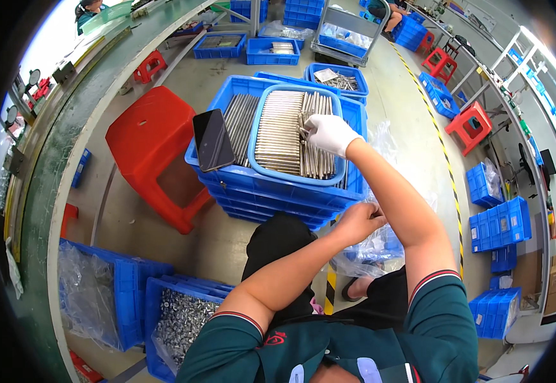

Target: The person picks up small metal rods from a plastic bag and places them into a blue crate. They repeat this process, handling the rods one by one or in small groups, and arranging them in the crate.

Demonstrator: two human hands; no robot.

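Maybe the black phone (213, 140) could fall, because it rests on the edge of the blue crate (262, 191) and a bump could tip it. The metal rods (278, 134) lie in the light blue tub (297, 181), upper middle of the frame, touching the curled fingers of your right grip (331, 134). I can't tell if it or your left grip (360, 223) pinches anything.

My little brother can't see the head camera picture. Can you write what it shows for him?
A person's white-gloved right hand touches shiny metal rods packed in a light blue tray on stacked blue crates. The bare left hand is near the crates' front. A black phone lies beside the tray, and a red stool stands to the left.
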